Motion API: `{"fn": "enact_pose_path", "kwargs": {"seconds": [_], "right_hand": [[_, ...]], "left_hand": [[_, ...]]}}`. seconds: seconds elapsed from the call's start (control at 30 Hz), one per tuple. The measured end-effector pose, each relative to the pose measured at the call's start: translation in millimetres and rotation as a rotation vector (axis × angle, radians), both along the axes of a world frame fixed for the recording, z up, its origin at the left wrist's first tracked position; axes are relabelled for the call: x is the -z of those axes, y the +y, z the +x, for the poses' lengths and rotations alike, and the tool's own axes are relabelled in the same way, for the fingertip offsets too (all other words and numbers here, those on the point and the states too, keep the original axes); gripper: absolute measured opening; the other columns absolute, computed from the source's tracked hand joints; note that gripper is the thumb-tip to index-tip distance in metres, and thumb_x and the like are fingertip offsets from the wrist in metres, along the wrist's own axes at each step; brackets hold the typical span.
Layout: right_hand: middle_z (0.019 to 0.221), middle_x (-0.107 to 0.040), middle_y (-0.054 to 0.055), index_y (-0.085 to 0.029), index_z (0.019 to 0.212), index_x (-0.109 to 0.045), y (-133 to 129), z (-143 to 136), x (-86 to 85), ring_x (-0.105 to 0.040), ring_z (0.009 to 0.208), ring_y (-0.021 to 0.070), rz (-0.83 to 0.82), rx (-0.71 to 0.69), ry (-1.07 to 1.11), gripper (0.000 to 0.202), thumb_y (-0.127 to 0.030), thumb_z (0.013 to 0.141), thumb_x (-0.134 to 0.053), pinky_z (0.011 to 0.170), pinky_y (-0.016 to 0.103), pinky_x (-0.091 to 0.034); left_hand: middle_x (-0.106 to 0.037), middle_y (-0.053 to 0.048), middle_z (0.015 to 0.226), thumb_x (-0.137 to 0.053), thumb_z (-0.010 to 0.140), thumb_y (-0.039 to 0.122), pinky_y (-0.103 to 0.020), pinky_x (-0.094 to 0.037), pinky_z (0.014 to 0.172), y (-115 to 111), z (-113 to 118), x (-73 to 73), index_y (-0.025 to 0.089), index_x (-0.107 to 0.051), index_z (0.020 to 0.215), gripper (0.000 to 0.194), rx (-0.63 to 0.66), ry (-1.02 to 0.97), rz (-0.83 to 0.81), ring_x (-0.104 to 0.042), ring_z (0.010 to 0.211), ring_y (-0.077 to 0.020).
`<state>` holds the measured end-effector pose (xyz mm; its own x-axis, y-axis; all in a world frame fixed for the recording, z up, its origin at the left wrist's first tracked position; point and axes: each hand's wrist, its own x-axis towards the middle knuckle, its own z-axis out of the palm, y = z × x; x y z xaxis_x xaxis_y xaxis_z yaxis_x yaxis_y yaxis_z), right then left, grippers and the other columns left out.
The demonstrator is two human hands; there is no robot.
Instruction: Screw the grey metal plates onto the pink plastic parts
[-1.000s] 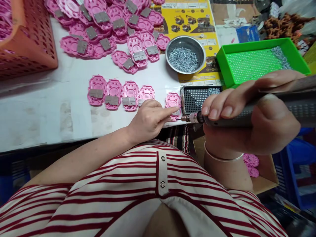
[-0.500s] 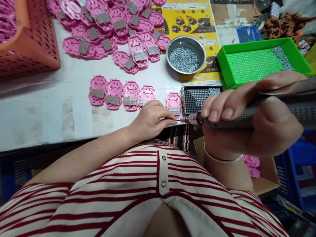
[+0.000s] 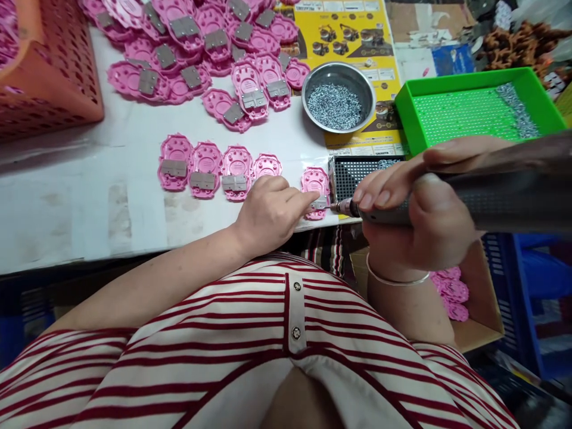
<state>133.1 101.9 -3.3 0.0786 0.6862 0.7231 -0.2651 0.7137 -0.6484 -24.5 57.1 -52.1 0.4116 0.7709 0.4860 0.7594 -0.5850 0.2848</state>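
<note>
My right hand (image 3: pixel 402 208) is closed around a dark electric screwdriver (image 3: pixel 500 193) that lies nearly level. Its thin bit points left and reaches the metal plate on a pink plastic casing (image 3: pixel 314 179) near the table's front edge. From the left, my left hand (image 3: pixel 270 211) bends over with its fingers drawn together. Its fingertips press on that casing's plate, close to the bit tip; any screw there is too small to make out. Left of it stands a row of several similar pink casings (image 3: pixel 206 164) with metal plates, the nearest partly behind my left hand.
A steel bowl of screws (image 3: pixel 337 107) stands behind a black perforated tray (image 3: pixel 353 176). At right is a green tray (image 3: pixel 465 89) with more screws. A pile of pink casings (image 3: pixel 214 39) and an orange basket (image 3: pixel 67 65) are at back left. Below right, a cardboard box (image 3: pixel 482 298) holds casings.
The screwdriver bit has moved from the casing's front edge up onto its plate. My left fingertips have left the bit tip and now press on the casing.
</note>
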Motion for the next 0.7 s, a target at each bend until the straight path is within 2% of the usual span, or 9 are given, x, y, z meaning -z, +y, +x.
{"fn": "enact_pose_path", "kwargs": {"seconds": [0.13,0.27,0.47,0.6,0.7], "right_hand": [[0.071,-0.054,-0.004,-0.031,0.101,-0.057,3.4,2.3,24.3,-0.043,0.041,0.0094,-0.191,0.100,-0.102,0.031,-0.052,0.081,-0.068,0.041,0.030,-0.043],[0.074,-0.056,-0.001,-0.030,0.101,-0.055,0.8,5.2,30.7,-0.048,0.047,0.0126,-0.358,0.099,-0.187,0.046,-0.066,0.075,-0.066,0.048,0.034,-0.047],[0.075,-0.057,-0.002,-0.030,0.095,-0.058,-1.1,3.2,24.9,-0.046,0.045,0.0095,-0.324,0.076,-0.170,0.033,-0.054,0.077,-0.071,0.044,0.031,-0.043],[0.077,-0.059,-0.001,-0.030,0.095,-0.061,0.2,4.1,27.4,-0.050,0.050,0.0119,-0.384,0.054,-0.231,0.039,-0.062,0.072,-0.071,0.049,0.032,-0.047],[0.080,-0.061,0.001,-0.031,0.097,-0.061,-0.2,4.2,28.4,-0.053,0.055,0.0138,-0.377,0.079,-0.252,0.037,-0.060,0.076,-0.068,0.051,0.033,-0.048]], "left_hand": [[-0.066,-0.003,0.064,-0.053,0.094,0.016,-0.037,-0.034,0.065,-1.8,-0.9,-1.2,0.019,-0.074,0.099,0.022,0.023,0.194,0.047,-0.053,0.067,-0.0223],[-0.065,-0.003,0.065,-0.055,0.091,0.013,-0.037,-0.033,0.065,-1.1,-0.7,-0.5,0.020,-0.074,0.101,0.023,0.033,0.269,0.034,-0.054,0.068,-0.0233],[-0.063,-0.004,0.062,-0.053,0.094,0.013,-0.036,-0.031,0.067,1.8,-0.5,0.2,0.019,-0.075,0.099,0.023,0.047,0.296,0.082,-0.052,0.067,-0.0214],[-0.062,-0.002,0.061,-0.050,0.096,0.014,-0.036,-0.032,0.067,2.0,0.7,1.7,0.021,-0.074,0.097,0.025,0.034,0.302,0.105,-0.053,0.066,-0.0213],[-0.062,-0.002,0.062,-0.049,0.097,0.014,-0.035,-0.032,0.067,1.7,1.5,3.3,0.021,-0.073,0.096,0.025,0.024,0.301,0.099,-0.053,0.066,-0.0203]]}}
